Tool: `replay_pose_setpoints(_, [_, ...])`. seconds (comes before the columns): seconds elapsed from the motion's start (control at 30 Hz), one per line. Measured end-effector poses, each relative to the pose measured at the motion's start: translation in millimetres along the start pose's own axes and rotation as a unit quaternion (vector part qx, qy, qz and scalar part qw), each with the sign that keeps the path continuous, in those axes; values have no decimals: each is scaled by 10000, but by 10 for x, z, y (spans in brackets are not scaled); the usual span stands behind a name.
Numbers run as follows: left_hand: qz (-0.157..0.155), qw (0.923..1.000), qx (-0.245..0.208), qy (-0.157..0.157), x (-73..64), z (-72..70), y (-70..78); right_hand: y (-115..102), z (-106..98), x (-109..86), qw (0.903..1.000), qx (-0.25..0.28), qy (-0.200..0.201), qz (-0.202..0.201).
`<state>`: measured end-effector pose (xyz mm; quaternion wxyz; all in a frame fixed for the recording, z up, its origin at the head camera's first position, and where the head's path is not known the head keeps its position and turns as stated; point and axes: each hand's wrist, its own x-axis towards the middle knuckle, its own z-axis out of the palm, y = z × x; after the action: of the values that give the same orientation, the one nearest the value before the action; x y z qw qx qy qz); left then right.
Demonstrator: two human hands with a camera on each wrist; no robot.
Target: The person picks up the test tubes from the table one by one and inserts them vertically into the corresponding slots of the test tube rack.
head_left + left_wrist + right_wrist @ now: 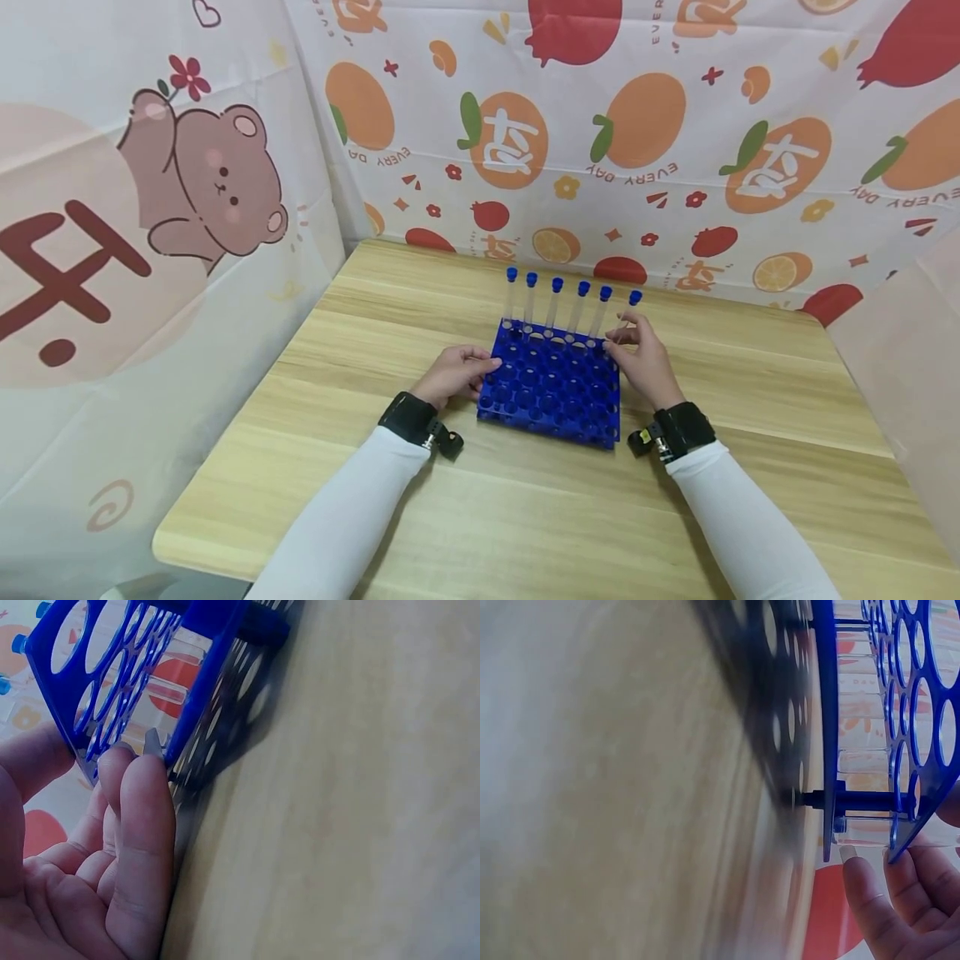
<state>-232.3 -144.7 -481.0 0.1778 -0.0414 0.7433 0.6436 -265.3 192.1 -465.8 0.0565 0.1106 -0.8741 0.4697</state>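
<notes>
A blue test tube rack (555,430) with rows of round holes stands on the wooden table. Along its far row are several clear test tubes (557,287) with blue caps, all upright. My left hand (453,373) grips the rack's left side, thumb on the upper plate and fingers beneath it. At the far right corner my right hand (643,357) holds the rack's edge, its fingers close around the rightmost test tube (635,297). In the right wrist view, a fingertip (862,881) lies beside that corner, below the upper plate, and the thumb is mostly cut off by the frame.
The wooden table (300,467) extends around the rack, its far edge meeting a fruit-printed cloth (652,208). Another cloth with a bear print (217,183) hangs at the left. Black wrist straps with small cameras (448,442) sit on both wrists, near the rack's front corners.
</notes>
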Motion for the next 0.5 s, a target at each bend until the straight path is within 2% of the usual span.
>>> replay_pose_setpoints(0.23, [-82, 9999, -37, -50, 17, -43, 28, -22, -26, 14, 9999, -20, -122, 23])
replay_pose_setpoints(0.4, [-198, 9995, -100, -227, 14, -118, 71, -22, -133, 59, 9997, -30, -239, 85])
replay_pose_setpoints(0.5, [-141, 9996, 129, -196, 12, -190, 156, -22, -234, 91, 9996, -136, -235, 43])
